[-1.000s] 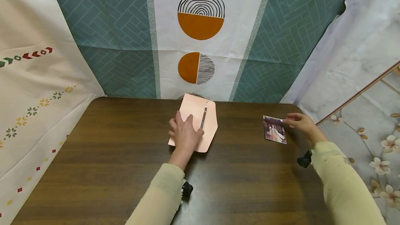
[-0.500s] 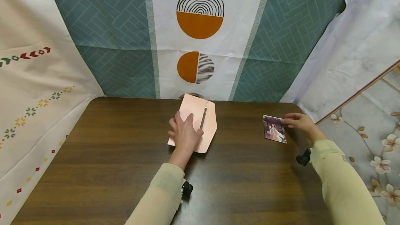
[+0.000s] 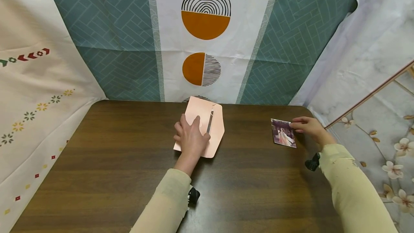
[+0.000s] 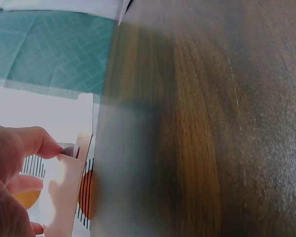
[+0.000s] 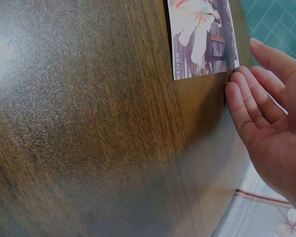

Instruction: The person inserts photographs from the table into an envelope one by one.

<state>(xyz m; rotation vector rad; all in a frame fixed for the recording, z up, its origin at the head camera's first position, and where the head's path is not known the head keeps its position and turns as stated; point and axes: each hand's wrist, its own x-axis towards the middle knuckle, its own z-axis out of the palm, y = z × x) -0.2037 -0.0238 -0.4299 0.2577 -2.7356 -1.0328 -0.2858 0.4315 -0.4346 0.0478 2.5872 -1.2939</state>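
Note:
A pale pink envelope (image 3: 216,140) lies at a slant near the table's back edge, its flap side to the right. My left hand (image 3: 192,137) holds it, fingers spread over the front and thumb (image 4: 45,142) at the edge of the pocket opening. A narrow dark strip (image 3: 210,120) shows along that opening; I cannot tell what it is. On the right lies a small photo print (image 3: 282,134) of a figure in a pale dress. My right hand (image 3: 310,128) touches its far right corner with loosely bent fingertips. In the right wrist view the thumb (image 5: 269,56) stands apart from the print (image 5: 202,47).
Both things lie on a dark wooden table (image 3: 129,190). A green and white patterned cloth (image 3: 123,46) hangs just behind its back edge. A cream cloth (image 3: 35,92) borders the left side, and a floral cloth (image 3: 385,118) the right.

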